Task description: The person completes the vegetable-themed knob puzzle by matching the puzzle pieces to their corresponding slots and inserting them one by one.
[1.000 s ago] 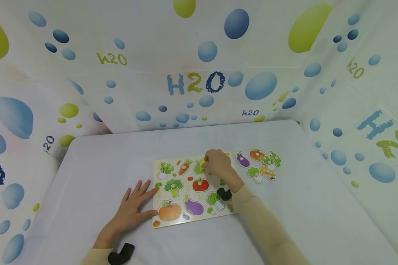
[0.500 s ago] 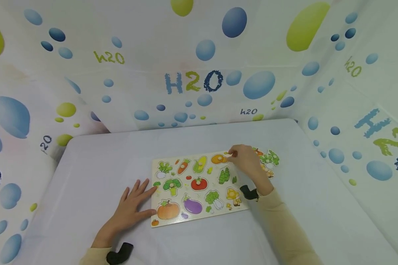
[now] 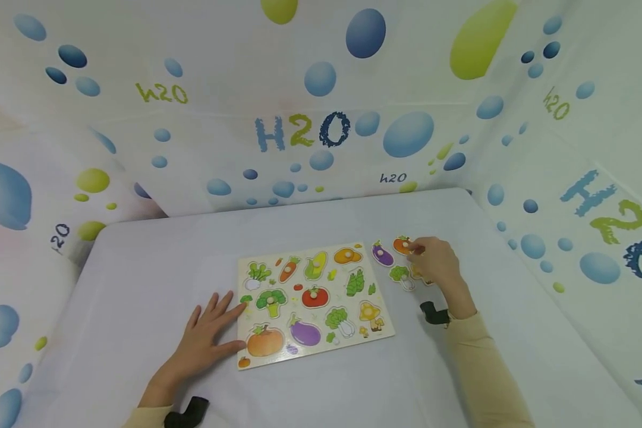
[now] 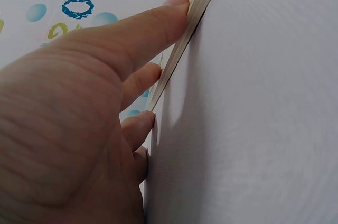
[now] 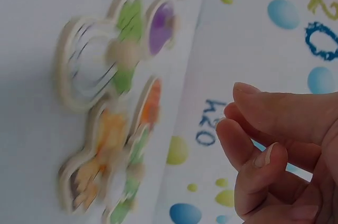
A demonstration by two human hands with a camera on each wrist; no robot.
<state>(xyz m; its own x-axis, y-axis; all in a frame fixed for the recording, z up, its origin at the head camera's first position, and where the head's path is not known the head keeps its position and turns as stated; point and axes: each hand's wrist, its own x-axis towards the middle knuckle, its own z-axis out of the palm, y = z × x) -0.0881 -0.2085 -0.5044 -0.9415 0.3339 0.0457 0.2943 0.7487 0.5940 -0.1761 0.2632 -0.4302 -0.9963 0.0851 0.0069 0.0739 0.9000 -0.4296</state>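
My left hand (image 3: 200,342) lies with spread fingers against the left edge of a wooden vegetable puzzle board (image 3: 342,274); the left wrist view shows fingertips touching that edge. Knobbed pieces sit in the board: carrot (image 3: 288,271), corn (image 3: 316,266), potatoes (image 3: 348,255), broccoli (image 3: 270,302) and tomato (image 3: 314,296). My right hand (image 3: 440,264) hovers over loose pieces on the right, thumb and bent fingers apart, holding nothing. Beneath and beside it are the pumpkin piece (image 3: 401,244), eggplant piece (image 3: 382,254), bok choy piece (image 3: 402,277) and mushroom piece (image 5: 103,152). Other pieces are partly hidden by the hand.
The board and pieces rest on a white-covered table (image 3: 192,249). A white curtain (image 3: 208,137) with coloured drops and H2O lettering hangs behind and along the sides. Dark wrist devices (image 3: 434,313) are worn on both wrists.
My right hand has moved from the corn slot, past the potatoes, rightward to the loose pieces. The corn piece is now uncovered in the board. My left hand stays at the board edge.
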